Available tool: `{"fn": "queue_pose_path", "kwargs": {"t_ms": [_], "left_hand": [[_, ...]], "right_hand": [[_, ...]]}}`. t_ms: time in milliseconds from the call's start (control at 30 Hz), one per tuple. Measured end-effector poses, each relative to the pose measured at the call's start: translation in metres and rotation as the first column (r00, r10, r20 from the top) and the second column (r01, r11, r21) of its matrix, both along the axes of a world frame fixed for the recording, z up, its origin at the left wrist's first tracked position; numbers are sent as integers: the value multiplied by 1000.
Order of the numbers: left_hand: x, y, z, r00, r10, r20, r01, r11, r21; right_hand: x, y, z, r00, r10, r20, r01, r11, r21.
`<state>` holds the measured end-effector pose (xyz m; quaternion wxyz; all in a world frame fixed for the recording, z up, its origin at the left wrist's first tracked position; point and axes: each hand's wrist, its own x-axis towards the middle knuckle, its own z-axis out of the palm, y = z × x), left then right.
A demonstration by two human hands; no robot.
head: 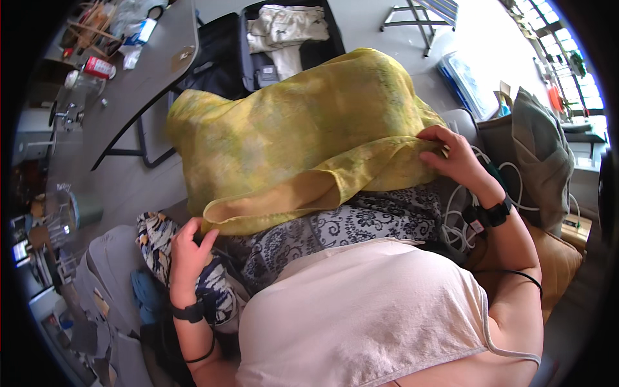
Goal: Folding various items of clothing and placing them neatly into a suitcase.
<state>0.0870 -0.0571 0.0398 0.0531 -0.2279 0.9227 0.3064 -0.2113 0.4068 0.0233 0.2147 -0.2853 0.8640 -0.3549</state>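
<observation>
A yellow-green garment of thin patterned fabric lies spread over my lap and knees. Its near edge is folded back, and a plainer yellow inner side shows in the opening. My left hand pinches the near left corner between thumb and fingers. At the right end of the folded edge, my right hand grips the fabric, with the fingertips partly hidden in the folds. Black bands circle both wrists. Beneath the garment, grey-and-black patterned cloth covers my lap.
An open suitcase holding folded light clothes lies on the floor ahead. A grey table with bottles and clutter stands left. White cables and a brown cushion lie right. A grey bag is at my left.
</observation>
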Motion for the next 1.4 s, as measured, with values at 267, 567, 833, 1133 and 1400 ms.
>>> {"fn": "queue_pose_path", "kwargs": {"t_ms": [267,567,833,1133,1400], "left_hand": [[8,-5,-6,986,17,-165,-8,998,57],[-12,-41,45,815,101,-571,-99,994,34],[-69,-77,118,546,-30,-837,-302,925,-230],[-93,-105,200,392,-275,-878,-552,693,-463],[-98,-82,244,339,-358,-870,-419,771,-480]], "right_hand": [[-2,9,1,995,-94,38,94,996,-9],[-38,14,60,932,-260,-253,210,955,-208],[-85,-4,117,854,-268,-446,19,873,-488],[-111,-10,138,778,-342,-527,14,849,-529],[-129,22,131,835,-453,-311,116,699,-705]]}}
